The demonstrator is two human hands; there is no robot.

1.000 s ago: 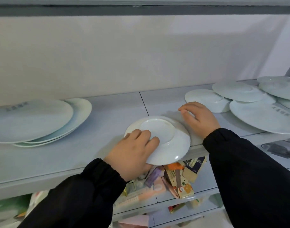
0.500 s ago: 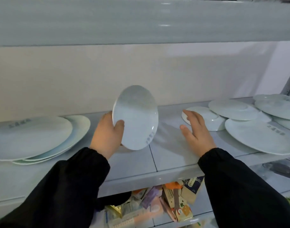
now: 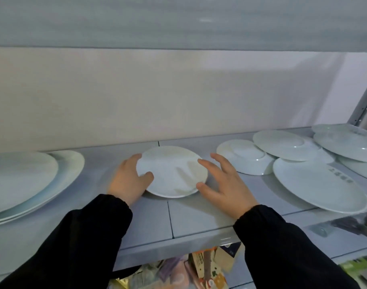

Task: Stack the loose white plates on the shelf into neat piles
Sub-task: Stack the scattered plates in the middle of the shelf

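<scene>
A small white plate (image 3: pixel 171 171) lies right side up in the middle of the grey shelf (image 3: pixel 191 215). My left hand (image 3: pixel 128 180) grips its left rim, thumb on top. My right hand (image 3: pixel 224 184) hovers at the plate's right rim with fingers spread, holding nothing. On the left sits a pile of large white plates (image 3: pixel 30 182). On the right lie several loose white plates: an upside-down small one (image 3: pixel 244 158), another upturned one (image 3: pixel 282 144) overlapping it, and a large one with printed characters (image 3: pixel 320 184).
More plates (image 3: pixel 347 140) overlap at the far right near a metal shelf post (image 3: pixel 364 109). A wall closes the shelf's back and another shelf board (image 3: pixel 178 21) hangs above. Colourful packets (image 3: pixel 199 268) fill the shelf below.
My left hand lifted the upside-down small plate off the shelf's front edge, turned it over, and set it down right side up further back. My right hand came over to its right rim.
</scene>
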